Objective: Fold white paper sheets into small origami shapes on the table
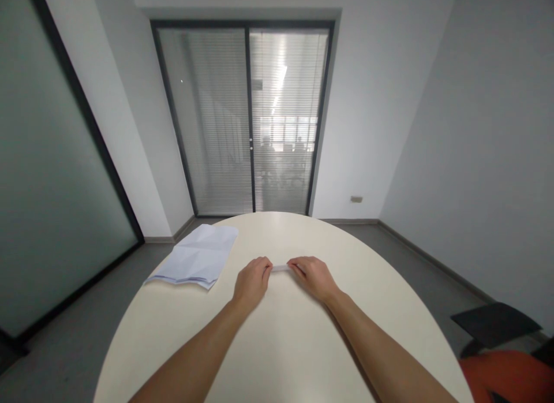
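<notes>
A narrow white strip (pixel 280 268), which looks like folded paper, stretches between my two hands over the middle of the table. My left hand (pixel 254 280) is closed, pinching the strip's left end. At the right end, the fingers of my right hand (pixel 315 278) pinch it as well. Only the short stretch between the fingertips shows; both ends are hidden in my fingers. To the left of my left hand lies a stack of creased white paper sheets (pixel 197 256), apart from both hands.
The round cream table (pixel 277 345) spreads beneath my forearms. An orange and black chair (pixel 506 368) stands at the lower right, close to the table's edge. Beyond the far edge are glass doors with blinds (pixel 285 126). A frosted glass panel (pixel 56 178) rises on the left.
</notes>
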Available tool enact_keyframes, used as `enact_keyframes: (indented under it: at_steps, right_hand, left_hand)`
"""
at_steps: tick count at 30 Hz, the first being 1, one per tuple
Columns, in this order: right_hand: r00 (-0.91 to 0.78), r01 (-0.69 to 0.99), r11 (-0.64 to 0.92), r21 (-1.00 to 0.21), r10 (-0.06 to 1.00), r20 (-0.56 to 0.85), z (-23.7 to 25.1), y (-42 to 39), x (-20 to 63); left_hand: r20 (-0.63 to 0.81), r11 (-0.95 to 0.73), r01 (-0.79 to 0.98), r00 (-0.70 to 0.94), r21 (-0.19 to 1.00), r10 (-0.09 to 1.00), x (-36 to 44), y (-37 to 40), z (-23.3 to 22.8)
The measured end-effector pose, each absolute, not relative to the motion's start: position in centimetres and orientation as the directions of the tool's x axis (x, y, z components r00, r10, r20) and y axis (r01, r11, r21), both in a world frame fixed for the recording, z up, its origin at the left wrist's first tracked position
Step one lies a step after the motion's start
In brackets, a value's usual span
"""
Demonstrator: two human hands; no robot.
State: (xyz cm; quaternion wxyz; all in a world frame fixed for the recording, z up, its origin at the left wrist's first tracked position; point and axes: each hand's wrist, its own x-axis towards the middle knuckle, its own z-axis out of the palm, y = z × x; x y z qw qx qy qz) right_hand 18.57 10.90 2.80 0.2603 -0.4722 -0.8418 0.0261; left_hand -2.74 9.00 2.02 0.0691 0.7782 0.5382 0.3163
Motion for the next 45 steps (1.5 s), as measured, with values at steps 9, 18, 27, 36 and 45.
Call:
enact_keyframes:
  at_steps: [9, 18, 27, 36, 45]
  right_hand:
    - [-0.303, 0.801, 0.472, -0.369, 0.85, 0.431, 2.2, 11.5, 19.5]
    - [-0.308, 0.765, 0.474, -0.437, 0.864, 0.399, 2.3, 10.9, 18.6]
    - [-0.335, 0.817, 0.446, -0.365, 0.883, 0.329, 2.0, 10.9, 18.2]
    - [-0.209, 0.895, 0.321, -0.309, 0.915, 0.345, 1.9, 11.2, 19.0]
    - [-0.162, 0.894, 0.284, -0.347, 0.926, 0.341, 1.2, 11.9, 19.7]
  left_hand:
    - [0.493, -0.421, 0.802, 0.185, 0.424, 0.85, -3.4, 9.6, 1.6]
    - [0.452, -0.466, 0.824, 0.298, 0.323, 0.841, -3.1, 9.3, 1.7]
    - [0.386, -0.385, 0.861, 0.248, 0.332, 0.888, -2.8, 9.4, 0.9]
    - [0.39, -0.244, 0.924, 0.116, 0.295, 0.913, -3.2, 9.5, 1.2]
    - [0.378, -0.201, 0.915, 0.059, 0.351, 0.924, -3.5, 9.8, 0.8]
